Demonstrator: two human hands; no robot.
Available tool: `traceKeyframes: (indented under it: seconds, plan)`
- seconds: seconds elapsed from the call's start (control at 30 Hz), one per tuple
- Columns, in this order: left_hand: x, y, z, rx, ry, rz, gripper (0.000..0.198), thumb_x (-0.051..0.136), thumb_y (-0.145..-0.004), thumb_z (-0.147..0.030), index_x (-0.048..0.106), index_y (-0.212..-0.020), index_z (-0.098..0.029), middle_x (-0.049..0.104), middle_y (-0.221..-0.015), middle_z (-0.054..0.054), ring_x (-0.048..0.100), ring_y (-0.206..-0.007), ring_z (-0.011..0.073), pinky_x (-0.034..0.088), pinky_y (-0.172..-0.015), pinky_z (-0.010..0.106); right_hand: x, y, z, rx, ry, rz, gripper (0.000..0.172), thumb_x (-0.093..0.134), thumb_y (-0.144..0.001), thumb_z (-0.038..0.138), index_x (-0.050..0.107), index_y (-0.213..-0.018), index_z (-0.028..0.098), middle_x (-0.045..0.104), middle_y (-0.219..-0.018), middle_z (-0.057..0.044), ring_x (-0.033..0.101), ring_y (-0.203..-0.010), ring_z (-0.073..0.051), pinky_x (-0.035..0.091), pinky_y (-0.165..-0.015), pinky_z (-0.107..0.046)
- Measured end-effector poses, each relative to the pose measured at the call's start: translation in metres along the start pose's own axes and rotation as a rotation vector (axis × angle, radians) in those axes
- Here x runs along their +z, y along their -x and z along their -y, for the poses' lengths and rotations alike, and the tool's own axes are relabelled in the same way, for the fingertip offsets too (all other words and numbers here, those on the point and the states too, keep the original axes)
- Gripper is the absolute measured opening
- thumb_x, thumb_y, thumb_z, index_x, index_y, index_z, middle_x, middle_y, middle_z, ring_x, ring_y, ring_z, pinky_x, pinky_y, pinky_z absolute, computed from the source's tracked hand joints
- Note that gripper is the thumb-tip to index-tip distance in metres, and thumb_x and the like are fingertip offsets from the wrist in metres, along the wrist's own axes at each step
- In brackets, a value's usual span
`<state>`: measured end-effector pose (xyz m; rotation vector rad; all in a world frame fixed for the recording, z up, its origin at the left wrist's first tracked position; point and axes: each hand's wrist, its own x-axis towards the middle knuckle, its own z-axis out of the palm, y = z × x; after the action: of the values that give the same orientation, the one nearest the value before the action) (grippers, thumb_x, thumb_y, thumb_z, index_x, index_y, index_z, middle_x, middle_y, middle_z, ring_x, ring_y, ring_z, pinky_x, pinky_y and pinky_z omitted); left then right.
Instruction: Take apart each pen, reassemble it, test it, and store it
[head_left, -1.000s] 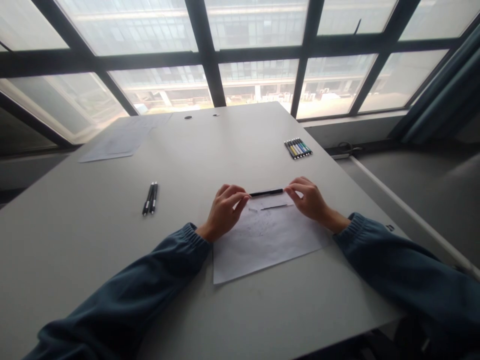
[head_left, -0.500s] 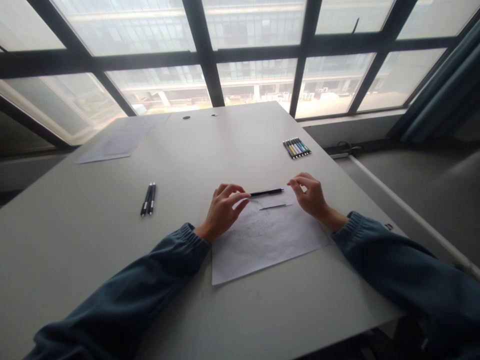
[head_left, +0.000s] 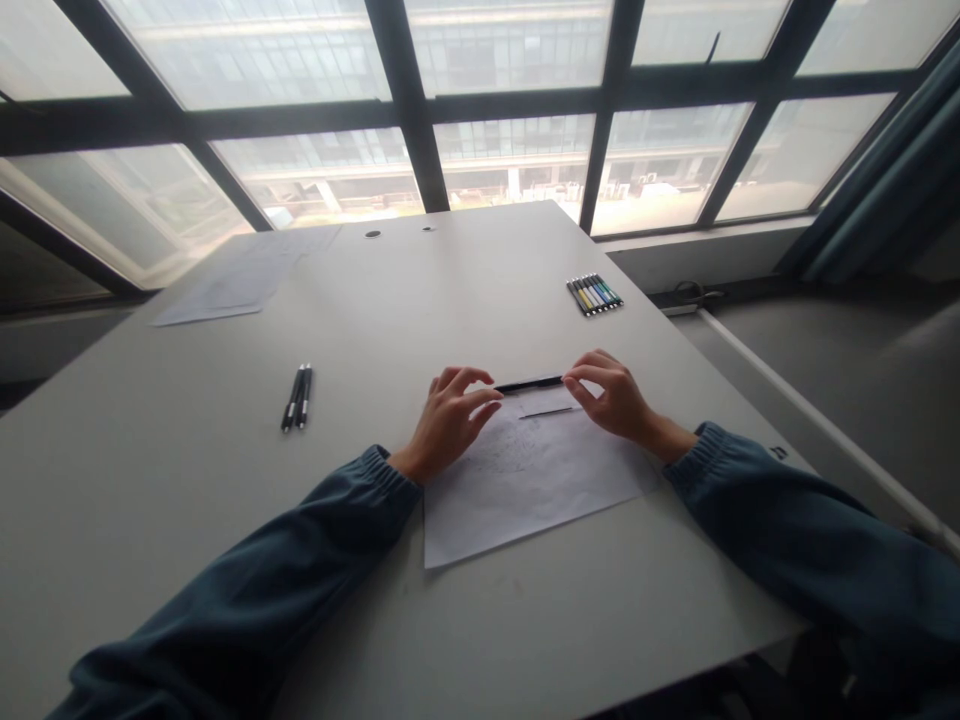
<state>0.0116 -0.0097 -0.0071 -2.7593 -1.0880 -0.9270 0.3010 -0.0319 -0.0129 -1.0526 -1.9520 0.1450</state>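
A black pen [head_left: 531,384] lies crosswise between my hands above the top of a white sheet of paper [head_left: 525,510]. Its left end is at the fingertips of my left hand [head_left: 450,412], which look closed around it, though the contact is partly hidden. My right hand [head_left: 611,395] pinches the right end between thumb and fingers, covering the tip. Just below the pen, a thin dark rod like a pen refill [head_left: 546,413] rests on the paper. Faint grey drawn marks show on the sheet.
Two black pens [head_left: 298,398] lie side by side to the left. A row of several pens with coloured bands [head_left: 595,294] sits near the table's right edge. More paper sheets [head_left: 217,290] lie at the far left, by the windows.
My right hand has moved left and closed on the pen's right end, which showed free before. My left hand stays at the other end.
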Motion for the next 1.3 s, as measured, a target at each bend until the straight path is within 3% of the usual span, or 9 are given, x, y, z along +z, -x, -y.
traceKeyframes:
  seconds: [0.27, 0.53, 0.63, 0.87, 1.3]
  plan:
    - [0.002, -0.005, -0.005, 0.051, -0.093, 0.131, 0.027, 0.062, -0.095, -0.027, 0.071, -0.120, -0.032, 0.056, -0.138, 0.009, 0.044, -0.123, 0.0327, 0.041, -0.092, 0.048, 0.001, -0.001, 0.003, -0.032, 0.020, 0.045, 0.020, 0.056, -0.097, 0.026, 0.068, -0.081, 0.022, 0.066, -0.084, -0.006, 0.058, -0.084, -0.023, 0.048, -0.082, -0.040]
    - [0.000, -0.005, -0.006, 0.053, -0.041, 0.072, 0.014, 0.063, -0.095, -0.030, 0.076, -0.096, -0.026, 0.063, -0.129, 0.007, 0.048, -0.118, 0.0290, 0.042, -0.093, 0.046, -0.002, -0.001, 0.005, -0.079, 0.015, 0.073, 0.017, 0.058, -0.095, 0.023, 0.067, -0.081, 0.022, 0.067, -0.084, -0.006, 0.057, -0.084, -0.022, 0.048, -0.081, -0.040]
    - [0.001, -0.005, -0.004, 0.064, -0.049, 0.108, 0.012, 0.069, -0.091, -0.030, 0.076, -0.100, -0.027, 0.063, -0.131, 0.007, 0.048, -0.119, 0.0304, 0.042, -0.094, 0.047, -0.005, -0.002, 0.005, -0.134, 0.042, 0.177, 0.010, 0.062, -0.093, 0.023, 0.069, -0.086, 0.022, 0.068, -0.088, -0.007, 0.058, -0.085, -0.022, 0.048, -0.081, -0.040]
    - [0.003, -0.003, -0.002, 0.093, -0.020, 0.146, 0.009, 0.068, -0.092, -0.026, 0.075, -0.087, -0.025, 0.065, -0.125, 0.006, 0.050, -0.117, 0.0291, 0.041, -0.094, 0.048, -0.010, -0.002, 0.004, -0.205, 0.162, 0.378, 0.004, 0.068, -0.088, 0.020, 0.072, -0.086, 0.022, 0.071, -0.091, -0.006, 0.060, -0.092, -0.023, 0.045, -0.082, -0.039]
    - [0.000, -0.005, -0.005, 0.102, -0.019, 0.092, 0.013, 0.064, -0.095, -0.029, 0.073, -0.088, -0.024, 0.069, -0.118, 0.005, 0.054, -0.112, 0.0263, 0.042, -0.092, 0.044, -0.004, -0.001, 0.006, -0.203, 0.208, 0.364, 0.011, 0.061, -0.093, 0.017, 0.068, -0.085, 0.020, 0.068, -0.090, -0.007, 0.058, -0.088, -0.022, 0.045, -0.080, -0.035]
